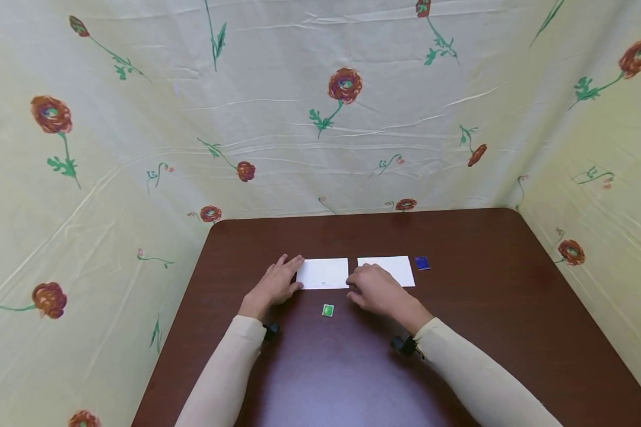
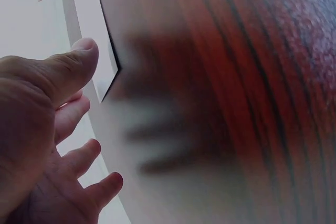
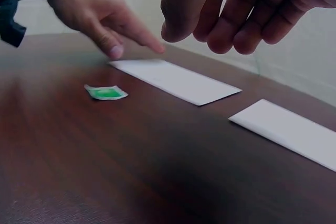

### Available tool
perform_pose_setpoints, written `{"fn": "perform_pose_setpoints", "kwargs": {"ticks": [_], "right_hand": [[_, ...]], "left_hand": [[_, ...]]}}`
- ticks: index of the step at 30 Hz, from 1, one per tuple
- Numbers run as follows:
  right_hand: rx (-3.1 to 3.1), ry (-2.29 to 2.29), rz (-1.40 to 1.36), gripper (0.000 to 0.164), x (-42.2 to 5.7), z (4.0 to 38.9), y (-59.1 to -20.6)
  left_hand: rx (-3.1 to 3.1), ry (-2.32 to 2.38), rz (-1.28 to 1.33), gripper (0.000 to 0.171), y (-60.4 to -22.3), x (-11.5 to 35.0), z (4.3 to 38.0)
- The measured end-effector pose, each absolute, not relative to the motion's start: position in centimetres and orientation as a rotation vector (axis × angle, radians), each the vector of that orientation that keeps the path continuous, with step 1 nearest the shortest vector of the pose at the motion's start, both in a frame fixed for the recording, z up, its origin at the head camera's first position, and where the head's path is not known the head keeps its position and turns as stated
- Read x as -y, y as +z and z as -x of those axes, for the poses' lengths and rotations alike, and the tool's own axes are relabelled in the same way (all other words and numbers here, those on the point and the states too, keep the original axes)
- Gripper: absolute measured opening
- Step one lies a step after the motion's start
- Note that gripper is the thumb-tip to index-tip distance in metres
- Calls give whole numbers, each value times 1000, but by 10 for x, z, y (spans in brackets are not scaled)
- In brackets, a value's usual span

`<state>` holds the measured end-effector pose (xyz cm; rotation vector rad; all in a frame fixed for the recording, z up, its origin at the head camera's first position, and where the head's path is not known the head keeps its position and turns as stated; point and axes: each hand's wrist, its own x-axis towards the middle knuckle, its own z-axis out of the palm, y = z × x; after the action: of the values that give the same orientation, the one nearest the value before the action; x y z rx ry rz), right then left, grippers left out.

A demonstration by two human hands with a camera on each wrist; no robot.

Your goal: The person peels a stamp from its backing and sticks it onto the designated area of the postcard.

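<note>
The left hand (image 1: 274, 283) is reaching to the left paper (image 1: 323, 274), a white rectangle which is lying flat on the brown desk (image 1: 310, 379). Its thumb is pointing at the near left corner and a finger at the far left corner; I cannot tell if they are touching it. The grip of this hand is standing wide, holding nothing. The right hand (image 1: 376, 290) is hovering between the left paper and the right paper (image 1: 397, 271), covering a part of the latter. Its fingers are bending loosely, the grip being rather narrow and holding nothing. A small green square (image 1: 327, 310) with white border is lying nearer to the person, and a blue square (image 1: 422, 263) is lying just beside the right paper.
</note>
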<state>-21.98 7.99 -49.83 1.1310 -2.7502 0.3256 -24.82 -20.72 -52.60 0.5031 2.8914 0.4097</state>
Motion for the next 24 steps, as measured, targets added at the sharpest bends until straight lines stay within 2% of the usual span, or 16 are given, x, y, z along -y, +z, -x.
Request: {"fn": "perform_pose_setpoints", "kwargs": {"ticks": [7, 24], "right_hand": [[2769, 300, -1153, 10, -65, 213, -510], [2778, 333, -1067, 20, -37, 204, -536]], "left_hand": [[-2873, 390, -468, 70, -529, 205, 249], [-2861, 340, -458, 65, -534, 205, 250]]}}
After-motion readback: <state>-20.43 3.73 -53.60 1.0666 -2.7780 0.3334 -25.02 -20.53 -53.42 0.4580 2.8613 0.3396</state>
